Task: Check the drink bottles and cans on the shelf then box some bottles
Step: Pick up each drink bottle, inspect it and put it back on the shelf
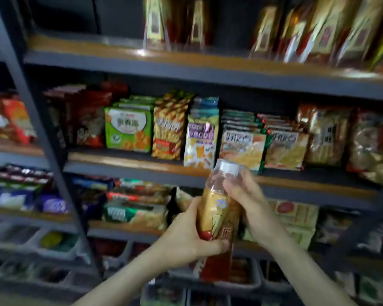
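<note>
- The drink bottle [216, 208] was held up in front of the shelf [124, 165], between both hands, with its white cap [229, 168] at the top and leaning a little to the right.
- The left hand [184, 237] gripped the lower half of the bottle from the left side, over the tan and red label. Its thumb [217, 244] lay across the front of the label, and its fingers curled round the far side.
- The right hand [250, 203] gripped the clear upper part of the bottle from the right, just below the cap, with its fingers wrapped round the shoulder. One fingertip reached up beside the cap.
- Both forearms rose from the bottom of the view and met at the bottle. The left wrist sat lower than the right.
- The bottle's base hung in front of the grey bins [251, 282] on the lowest level.
- Behind the cap stood a row of snack bags, among them a green packet [128, 129].
</note>
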Demonstrator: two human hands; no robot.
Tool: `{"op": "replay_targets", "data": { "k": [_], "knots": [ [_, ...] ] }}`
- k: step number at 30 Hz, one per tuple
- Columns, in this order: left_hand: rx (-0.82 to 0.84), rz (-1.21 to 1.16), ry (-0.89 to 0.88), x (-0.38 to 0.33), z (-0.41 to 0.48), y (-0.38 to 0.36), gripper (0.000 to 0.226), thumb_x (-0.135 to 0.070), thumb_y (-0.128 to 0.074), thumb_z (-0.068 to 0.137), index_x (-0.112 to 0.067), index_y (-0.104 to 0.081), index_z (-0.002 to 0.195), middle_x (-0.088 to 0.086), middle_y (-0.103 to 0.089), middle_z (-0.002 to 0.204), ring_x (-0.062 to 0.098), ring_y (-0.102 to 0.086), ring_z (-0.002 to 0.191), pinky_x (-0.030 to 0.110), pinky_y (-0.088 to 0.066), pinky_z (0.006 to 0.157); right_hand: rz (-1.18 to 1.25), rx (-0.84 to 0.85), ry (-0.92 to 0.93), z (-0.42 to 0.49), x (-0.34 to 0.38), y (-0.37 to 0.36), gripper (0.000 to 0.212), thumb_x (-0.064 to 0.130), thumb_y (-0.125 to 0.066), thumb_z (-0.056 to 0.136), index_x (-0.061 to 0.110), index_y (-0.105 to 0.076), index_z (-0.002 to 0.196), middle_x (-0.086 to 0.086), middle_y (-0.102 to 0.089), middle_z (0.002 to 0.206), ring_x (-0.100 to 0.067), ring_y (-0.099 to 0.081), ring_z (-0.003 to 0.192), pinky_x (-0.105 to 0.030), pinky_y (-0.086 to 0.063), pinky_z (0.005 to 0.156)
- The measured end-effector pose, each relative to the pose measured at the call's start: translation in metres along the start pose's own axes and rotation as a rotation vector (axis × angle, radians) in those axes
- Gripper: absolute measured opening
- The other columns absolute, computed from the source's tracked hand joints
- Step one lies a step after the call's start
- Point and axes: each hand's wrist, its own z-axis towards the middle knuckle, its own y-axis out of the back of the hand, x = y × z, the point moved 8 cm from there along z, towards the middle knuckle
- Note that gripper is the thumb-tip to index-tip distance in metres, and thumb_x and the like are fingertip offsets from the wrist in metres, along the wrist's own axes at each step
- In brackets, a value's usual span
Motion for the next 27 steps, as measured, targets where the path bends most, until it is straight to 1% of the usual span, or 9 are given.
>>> {"op": "replay_targets", "data": {
  "k": [5, 8, 12, 14, 17, 20, 23, 25, 27],
  "knots": [
    [0.046, -0.248, 0.365, 0.081, -0.064, -0.034, 0.068, -0.04, -0.076, 0.055, -0.026, -0.051, 0.117, 0.005, -0.07, 0.109, 0.017, -0.067, 0.098, 0.044, -0.053, 0.094, -0.04, 0.028, -0.367, -0.054, -0.095, -0.019, 0.046, 0.043, -0.058, 0.078, 0.02, -0.056, 0.118, -0.001, -0.067, 0.11, -0.005, -0.067, 0.089, -0.019, -0.05, 0.073],
    [0.071, -0.378, 0.533, 0.107, -0.088, -0.045, 0.052, -0.03, -0.073, 0.064, -0.02, -0.056, 0.113, 0.001, -0.072, 0.101, 0.017, -0.07, 0.093, 0.035, -0.056, 0.089, -0.093, 0.037, -0.494, -0.083, -0.133, -0.028, 0.018, 0.035, -0.054, 0.093, 0.041, -0.052, 0.11, 0.025, -0.065, 0.103, 0.009, -0.064, 0.086, -0.013, -0.049, 0.075],
    [0.008, -0.504, 0.714, 0.137, -0.102, -0.043, 0.055, -0.036, -0.07, 0.066, -0.019, -0.062, 0.117, 0.005, -0.074, 0.106, 0.022, -0.07, 0.098, 0.038, -0.054, 0.092, -0.321, 0.117, -0.584, -0.103, -0.162, -0.028, 0.04, 0.037, -0.053, 0.096, 0.055, -0.036, 0.127, 0.027, -0.047, 0.121, 0.001, -0.048, 0.114, -0.026, -0.042, 0.102],
    [0.013, -0.573, 0.788, 0.146, -0.106, -0.039, 0.057, -0.04, -0.071, 0.069, -0.017, -0.062, 0.12, 0.007, -0.073, 0.107, 0.024, -0.07, 0.1, 0.037, -0.054, 0.092, -0.447, 0.182, -0.556, -0.105, -0.166, -0.033, 0.041, 0.033, -0.05, 0.098, 0.052, -0.039, 0.132, 0.017, -0.044, 0.135, 0.003, -0.043, 0.118, -0.014, -0.042, 0.094],
    [0.038, -0.597, 0.841, 0.153, -0.11, -0.028, 0.044, -0.044, -0.068, 0.084, -0.017, -0.063, 0.12, 0.008, -0.073, 0.109, 0.025, -0.068, 0.104, 0.043, -0.051, 0.098, -0.431, 0.212, -0.601, -0.11, -0.169, -0.052, 0.044, 0.043, -0.052, 0.094, 0.053, -0.04, 0.135, 0.015, -0.04, 0.141, 0.003, -0.039, 0.119, -0.01, -0.041, 0.088],
    [0.03, -0.53, 0.854, 0.16, -0.113, -0.012, 0.039, -0.051, -0.054, 0.091, -0.023, -0.063, 0.116, 0.002, -0.074, 0.107, 0.02, -0.069, 0.101, 0.039, -0.055, 0.09, -0.359, 0.277, -0.69, -0.115, -0.176, -0.079, 0.086, 0.062, -0.061, 0.066, 0.049, -0.026, 0.144, 0.016, -0.041, 0.135, -0.006, -0.046, 0.123, -0.03, -0.045, 0.102],
    [0.027, -0.431, 0.852, 0.163, -0.116, 0.007, 0.039, -0.05, -0.034, 0.101, -0.025, -0.062, 0.105, -0.002, -0.072, 0.097, 0.016, -0.069, 0.09, 0.031, -0.058, 0.071, -0.254, 0.287, -0.732, -0.116, -0.187, -0.096, 0.107, 0.052, -0.077, 0.056, 0.04, -0.019, 0.145, 0.015, -0.05, 0.128, -0.01, -0.054, 0.116, -0.038, -0.047, 0.102],
    [0.053, -0.379, 0.812, 0.16, -0.117, 0.019, 0.036, -0.043, -0.033, 0.104, -0.02, -0.061, 0.105, 0.003, -0.072, 0.096, 0.019, -0.071, 0.089, 0.033, -0.06, 0.072, -0.124, 0.187, -0.793, -0.116, -0.195, -0.095, 0.105, 0.04, -0.089, 0.057, 0.043, -0.025, 0.139, 0.007, -0.055, 0.127, -0.019, -0.061, 0.109, -0.042, -0.051, 0.096],
    [0.073, -0.295, 0.737, 0.156, -0.116, 0.031, 0.029, -0.037, -0.04, 0.103, -0.012, -0.055, 0.107, 0.008, -0.072, 0.097, 0.02, -0.072, 0.087, 0.038, -0.06, 0.077, 0.106, 0.068, -0.848, -0.119, -0.202, -0.093, 0.094, 0.026, -0.084, 0.059, 0.041, -0.034, 0.137, 0.001, -0.061, 0.123, -0.024, -0.067, 0.102, -0.039, -0.055, 0.085]
  ]
}}
